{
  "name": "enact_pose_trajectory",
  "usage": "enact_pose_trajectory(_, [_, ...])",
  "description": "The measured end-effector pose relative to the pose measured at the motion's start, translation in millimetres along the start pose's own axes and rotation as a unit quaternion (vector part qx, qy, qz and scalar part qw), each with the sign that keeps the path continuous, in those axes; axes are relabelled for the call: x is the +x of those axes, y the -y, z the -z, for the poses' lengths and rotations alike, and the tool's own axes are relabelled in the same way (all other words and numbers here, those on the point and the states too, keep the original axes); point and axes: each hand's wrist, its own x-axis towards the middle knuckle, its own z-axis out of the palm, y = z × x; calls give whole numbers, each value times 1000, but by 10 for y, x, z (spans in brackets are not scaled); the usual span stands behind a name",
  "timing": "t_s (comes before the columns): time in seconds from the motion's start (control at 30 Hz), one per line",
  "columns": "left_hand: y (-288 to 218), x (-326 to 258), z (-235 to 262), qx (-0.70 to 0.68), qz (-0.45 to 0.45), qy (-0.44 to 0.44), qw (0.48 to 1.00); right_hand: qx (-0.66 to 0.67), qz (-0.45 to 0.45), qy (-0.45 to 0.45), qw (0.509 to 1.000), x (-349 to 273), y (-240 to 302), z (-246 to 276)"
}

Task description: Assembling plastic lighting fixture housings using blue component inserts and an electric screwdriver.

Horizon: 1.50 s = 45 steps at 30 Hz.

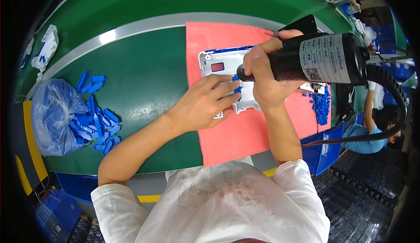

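A white plastic housing with a blue edge and a rectangular opening lies on the pink mat. My left hand rests on it from the left, its fingertips pressing a small blue plastic strip against the housing. My right hand is closed round a thick black cylindrical power tool with a pale label. The tool lies nearly level, its narrow ribbed end just above the blue strip. Whether its tip touches the strip cannot be seen. My right hand and the tool hide part of the housing.
Loose blue strips spill from a clear plastic bag at the left. Small blue parts are heaped on the pink mat's right side. A thick black corrugated cable loops at the right. Another person sits beyond.
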Motion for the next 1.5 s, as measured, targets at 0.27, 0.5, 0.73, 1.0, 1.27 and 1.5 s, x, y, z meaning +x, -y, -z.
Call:
enact_pose_trajectory(0.27, [19,39,31,-2,-5,12,1000,2,0,-5,1000,12,14,-20])
enact_pose_trajectory(0.5, [16,16,52,28,-18,15,999,124,108,-215,963,180,455,755])
enact_pose_trajectory(0.73, [-69,77,29,25,-18,7,999,-38,131,-312,940,168,627,1682])
enact_pose_trajectory(1.0, [-91,91,-58,23,-15,-2,1000,-127,42,-201,970,161,448,1741])
enact_pose_trajectory(1.27, [-52,118,-93,6,-31,-6,999,21,7,-172,985,-26,762,1389])
enact_pose_trajectory(1.5, [-60,88,-107,17,-15,-5,1000,-38,3,10,999,-122,420,669])
